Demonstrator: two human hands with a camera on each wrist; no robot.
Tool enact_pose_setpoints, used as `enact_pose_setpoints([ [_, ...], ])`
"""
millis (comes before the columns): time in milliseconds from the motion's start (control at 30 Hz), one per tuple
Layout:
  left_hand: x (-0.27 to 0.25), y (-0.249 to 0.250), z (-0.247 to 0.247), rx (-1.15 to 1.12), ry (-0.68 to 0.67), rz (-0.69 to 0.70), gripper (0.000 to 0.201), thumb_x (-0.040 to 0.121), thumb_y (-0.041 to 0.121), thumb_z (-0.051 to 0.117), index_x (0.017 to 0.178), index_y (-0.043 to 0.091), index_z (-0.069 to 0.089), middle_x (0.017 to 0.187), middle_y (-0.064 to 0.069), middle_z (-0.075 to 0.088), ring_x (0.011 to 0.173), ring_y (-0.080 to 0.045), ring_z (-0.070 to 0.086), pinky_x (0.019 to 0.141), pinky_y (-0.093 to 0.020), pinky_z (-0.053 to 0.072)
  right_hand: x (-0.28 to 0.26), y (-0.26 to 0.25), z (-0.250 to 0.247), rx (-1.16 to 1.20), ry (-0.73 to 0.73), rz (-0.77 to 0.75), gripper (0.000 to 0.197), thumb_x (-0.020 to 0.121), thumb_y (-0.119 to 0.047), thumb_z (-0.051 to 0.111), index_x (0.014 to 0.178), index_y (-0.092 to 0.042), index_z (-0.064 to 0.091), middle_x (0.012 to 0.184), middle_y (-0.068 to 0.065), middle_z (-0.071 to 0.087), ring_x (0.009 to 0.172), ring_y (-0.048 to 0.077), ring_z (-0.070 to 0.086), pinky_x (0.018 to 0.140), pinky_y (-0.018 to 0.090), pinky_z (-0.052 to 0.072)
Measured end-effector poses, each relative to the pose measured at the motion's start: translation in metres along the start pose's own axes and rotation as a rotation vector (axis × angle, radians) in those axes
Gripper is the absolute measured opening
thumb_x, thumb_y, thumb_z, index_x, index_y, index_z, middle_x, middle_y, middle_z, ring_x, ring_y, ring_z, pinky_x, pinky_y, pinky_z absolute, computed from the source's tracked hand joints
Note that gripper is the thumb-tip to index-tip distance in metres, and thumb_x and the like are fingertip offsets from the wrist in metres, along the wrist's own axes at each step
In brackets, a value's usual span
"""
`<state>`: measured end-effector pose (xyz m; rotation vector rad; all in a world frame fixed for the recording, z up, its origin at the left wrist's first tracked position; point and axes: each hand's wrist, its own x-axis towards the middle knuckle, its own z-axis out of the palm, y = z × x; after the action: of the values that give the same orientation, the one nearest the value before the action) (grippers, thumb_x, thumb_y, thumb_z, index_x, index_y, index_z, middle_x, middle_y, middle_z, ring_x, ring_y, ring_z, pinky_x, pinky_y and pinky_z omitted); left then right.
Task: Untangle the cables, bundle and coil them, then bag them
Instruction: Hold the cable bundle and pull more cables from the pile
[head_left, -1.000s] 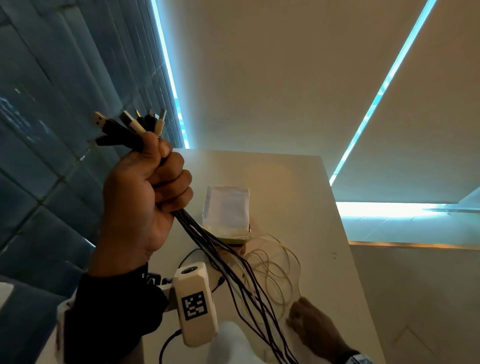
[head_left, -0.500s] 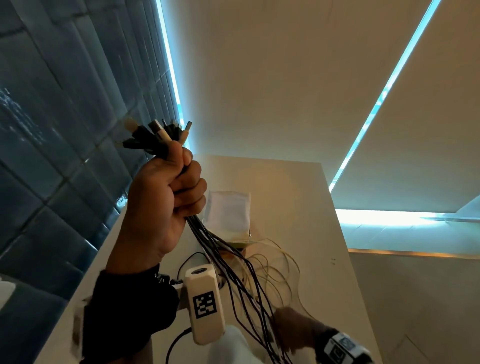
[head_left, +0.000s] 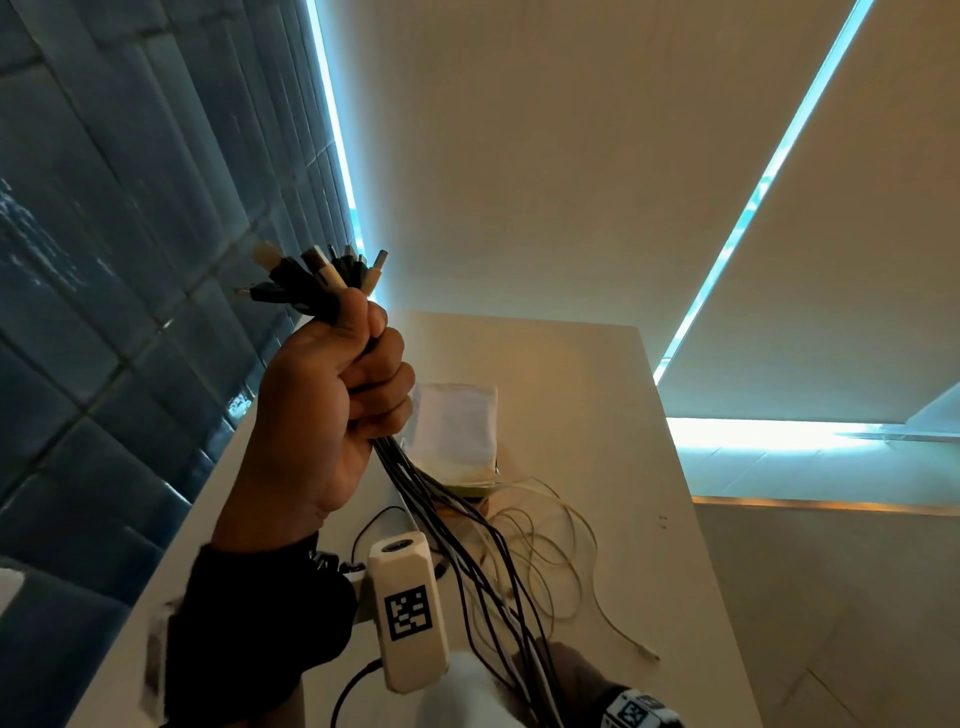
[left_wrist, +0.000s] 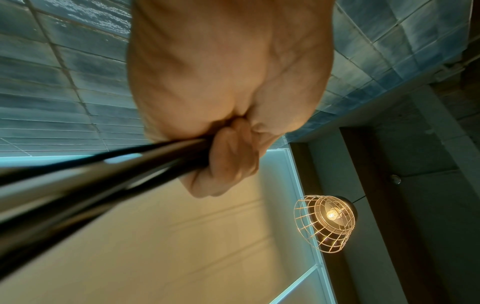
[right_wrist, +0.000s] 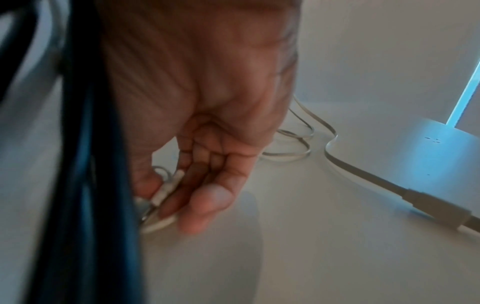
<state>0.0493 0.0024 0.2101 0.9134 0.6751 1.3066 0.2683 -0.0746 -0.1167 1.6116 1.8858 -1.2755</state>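
My left hand (head_left: 332, 415) is raised in a fist round a bundle of dark cables (head_left: 441, 525). Their plug ends (head_left: 317, 275) fan out above the fist, and the strands hang down to the table. The left wrist view shows the left hand (left_wrist: 228, 82) clenched on the cables (left_wrist: 103, 174). At the bottom edge my right hand (head_left: 571, 670) sits low beside the hanging strands. In the right wrist view the right hand (right_wrist: 207, 144) pinches a white cable plug (right_wrist: 166, 193) between thumb and fingers, next to the dark cables (right_wrist: 85, 164).
Loose pale cable loops (head_left: 545, 525) lie on the white table (head_left: 623, 415). A stack of clear bags (head_left: 457, 431) sits behind them. Another white cable with a plug (right_wrist: 428, 205) lies to the right. A tiled wall (head_left: 104, 260) runs along the left.
My left fist with the bundle has shifted right in the view. My right hand has slid left along the table to the hanging strands.
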Motion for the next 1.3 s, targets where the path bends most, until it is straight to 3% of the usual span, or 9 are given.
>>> enact_pose_setpoints([
  [167, -0.002, -0.001, 0.002, -0.002, -0.004, -0.003, 0.03, 0.097, 0.036, 0.034, 0.075, 0.018, 0.042, 0.049, 0.01, 0.029, 0.037, -0.001, 0.022, 0.035, -0.016, 0.02, -0.006, -0.007, -0.022, -0.019, 0.254, -0.065, 0.026, 0.094, -0.03, 0.047, 0.108, -0.011, 0.058, 0.111, 0.012, 0.061, 0.107, 0.033, 0.058, 0.081, 0.032, 0.045],
  [333, -0.003, 0.0, 0.0, 0.0, 0.0, -0.01, 0.029, 0.096, 0.037, 0.036, 0.075, 0.018, 0.042, 0.049, 0.01, 0.029, 0.037, -0.001, 0.022, 0.035, -0.017, 0.019, -0.025, -0.007, -0.057, 0.48, 0.401, -0.153, 0.004, 0.092, -0.017, 0.059, 0.09, -0.014, 0.061, 0.091, -0.006, 0.064, 0.06, 0.01, 0.066, 0.051, 0.019, 0.051],
  [433, -0.005, 0.002, -0.002, -0.002, 0.019, -0.008, 0.03, 0.097, 0.036, 0.034, 0.074, 0.018, 0.043, 0.05, 0.01, 0.028, 0.037, -0.001, 0.021, 0.036, -0.017, 0.017, -0.038, 0.027, -0.074, 0.238, 0.474, 0.06, 0.014, 0.087, -0.026, 0.064, 0.098, -0.021, 0.058, 0.1, -0.001, 0.064, 0.076, 0.012, 0.065, 0.067, 0.027, 0.058],
  [533, -0.004, 0.002, -0.003, 0.002, 0.027, -0.001, 0.031, 0.099, 0.034, 0.033, 0.074, 0.018, 0.043, 0.05, 0.01, 0.028, 0.037, -0.001, 0.021, 0.037, -0.018, 0.016, -0.049, 0.066, -0.072, -0.111, 0.248, 0.327, 0.055, 0.081, -0.039, 0.067, 0.126, -0.019, 0.043, 0.128, 0.003, 0.052, 0.109, 0.018, 0.055, 0.091, 0.031, 0.048],
  [733, 0.001, -0.002, 0.0, 0.019, 0.03, -0.01, 0.032, 0.101, 0.032, 0.032, 0.075, 0.017, 0.043, 0.049, 0.009, 0.028, 0.037, -0.002, 0.02, 0.036, -0.017, 0.017, -0.061, 0.072, -0.072, -0.088, 0.359, 0.219, 0.011, 0.093, -0.023, 0.047, 0.104, -0.024, 0.051, 0.103, -0.001, 0.055, 0.088, 0.012, 0.056, 0.078, 0.023, 0.049],
  [833, 0.002, -0.004, 0.003, 0.065, 0.032, -0.015, 0.031, 0.1, 0.031, 0.033, 0.075, 0.016, 0.042, 0.049, 0.008, 0.027, 0.037, -0.003, 0.019, 0.037, -0.017, 0.015, -0.074, 0.044, -0.106, -0.02, 0.546, 0.051, 0.021, 0.093, -0.023, 0.056, 0.076, -0.03, 0.048, 0.073, -0.012, 0.057, 0.058, 0.001, 0.054, 0.052, 0.012, 0.044],
  [1000, 0.006, -0.015, 0.014, 0.134, 0.037, -0.064, 0.031, 0.099, 0.031, 0.035, 0.073, 0.015, 0.042, 0.047, 0.009, 0.027, 0.036, -0.004, 0.02, 0.036, -0.016, 0.016, -0.123, -0.039, -0.178, 0.335, 0.881, -0.445, 0.015, 0.078, -0.019, 0.077, 0.072, -0.02, 0.063, 0.062, -0.009, 0.063, 0.056, -0.003, 0.059, 0.057, 0.008, 0.047],
  [1167, 0.008, -0.031, 0.022, 0.317, 0.033, -0.095, 0.027, 0.102, 0.028, 0.039, 0.084, 0.012, 0.05, 0.048, 0.009, 0.03, 0.038, -0.005, 0.021, 0.037, -0.019, 0.018, -0.144, -0.101, -0.212, 1.047, 0.585, -0.919, 0.017, 0.074, -0.007, 0.075, 0.083, 0.001, 0.063, 0.073, 0.008, 0.065, 0.062, 0.021, 0.058, 0.061, 0.029, 0.052],
  [1300, 0.006, -0.04, 0.024, 0.566, 0.012, -0.138, 0.037, 0.087, 0.046, 0.05, 0.083, 0.009, 0.049, 0.047, 0.009, 0.034, 0.037, -0.005, 0.029, 0.039, -0.019, 0.027, -0.149, -0.14, -0.22, 1.118, 0.521, -1.118, 0.02, 0.079, -0.017, 0.067, 0.081, 0.002, 0.06, 0.078, 0.017, 0.059, 0.072, 0.029, 0.056, 0.07, 0.034, 0.052],
])
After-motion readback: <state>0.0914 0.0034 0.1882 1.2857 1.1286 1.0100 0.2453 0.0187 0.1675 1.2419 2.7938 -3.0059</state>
